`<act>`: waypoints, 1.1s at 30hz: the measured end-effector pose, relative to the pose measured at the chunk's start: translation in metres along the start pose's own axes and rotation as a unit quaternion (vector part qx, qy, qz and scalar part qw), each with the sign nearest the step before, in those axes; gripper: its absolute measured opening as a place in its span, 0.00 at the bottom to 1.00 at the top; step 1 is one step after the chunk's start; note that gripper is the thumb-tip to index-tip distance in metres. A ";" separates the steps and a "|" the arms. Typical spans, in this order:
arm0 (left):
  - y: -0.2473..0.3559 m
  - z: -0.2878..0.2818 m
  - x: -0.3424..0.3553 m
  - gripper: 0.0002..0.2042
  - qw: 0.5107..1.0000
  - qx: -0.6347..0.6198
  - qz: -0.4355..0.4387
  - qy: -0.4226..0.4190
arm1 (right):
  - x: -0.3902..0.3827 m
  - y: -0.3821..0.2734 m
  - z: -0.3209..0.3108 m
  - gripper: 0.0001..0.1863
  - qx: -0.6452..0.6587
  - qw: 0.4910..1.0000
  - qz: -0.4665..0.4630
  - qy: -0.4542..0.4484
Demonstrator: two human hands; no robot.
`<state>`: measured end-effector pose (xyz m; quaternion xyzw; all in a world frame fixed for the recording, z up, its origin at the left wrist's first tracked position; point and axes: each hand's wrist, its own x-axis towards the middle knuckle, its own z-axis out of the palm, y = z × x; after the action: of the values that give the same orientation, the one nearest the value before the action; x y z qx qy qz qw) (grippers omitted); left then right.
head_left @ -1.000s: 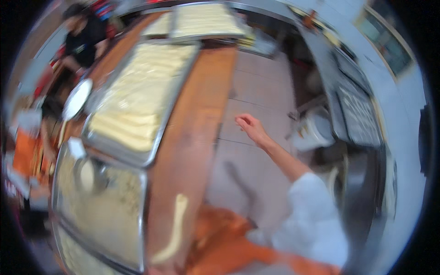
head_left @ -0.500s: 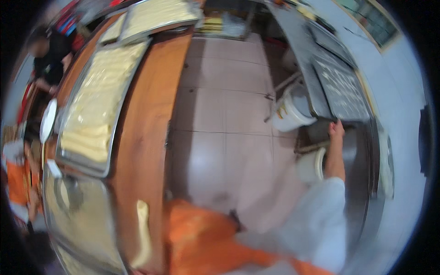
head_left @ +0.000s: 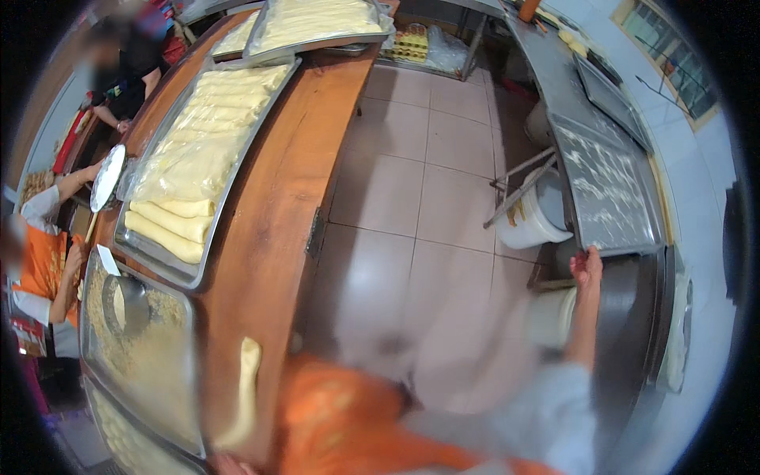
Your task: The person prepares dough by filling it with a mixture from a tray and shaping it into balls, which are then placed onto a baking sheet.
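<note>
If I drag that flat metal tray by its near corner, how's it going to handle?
The metal tray looks thin, wide and rigid, so it would probably slide rather than bend. It rests on a smooth steel counter, so likely little friction. Held only where the right hand touches it, it may pivot or sag.

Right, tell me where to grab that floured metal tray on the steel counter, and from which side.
Grip the floured tray by its near short rim, where the right hand already touches the corner. Come from the near end: the tray lies lengthwise away along the steel counter, and another tray sits just past its far end.
</note>
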<state>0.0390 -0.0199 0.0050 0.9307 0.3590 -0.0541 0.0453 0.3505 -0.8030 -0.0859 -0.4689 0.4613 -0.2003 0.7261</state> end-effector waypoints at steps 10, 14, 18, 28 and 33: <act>-0.033 0.011 -0.030 0.28 0.997 -0.070 0.025 -0.019 | 0.003 0.009 0.014 0.16 -0.024 0.975 -0.115 -0.187; -0.044 0.003 -0.047 0.29 0.994 -0.073 0.055 0.067 | -0.192 0.043 0.118 0.18 -0.220 0.932 -0.050 -0.282; -0.033 -0.003 -0.039 0.32 0.993 -0.073 0.055 0.077 | -0.300 0.074 0.184 0.18 -0.309 0.837 -0.054 -0.448; -0.041 0.014 -0.048 0.29 0.977 -0.142 0.019 0.155 | -0.469 0.122 0.261 0.17 -0.370 0.587 -0.024 -0.720; -0.032 0.053 -0.048 0.24 0.970 -0.154 -0.032 0.187 | -0.570 0.208 0.336 0.13 -0.348 0.521 -0.078 -0.776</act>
<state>-0.0209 -0.0347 -0.0431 0.8941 0.3946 0.1758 0.1182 0.3271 -0.1237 0.0538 -0.6878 -0.2901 0.3635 0.5574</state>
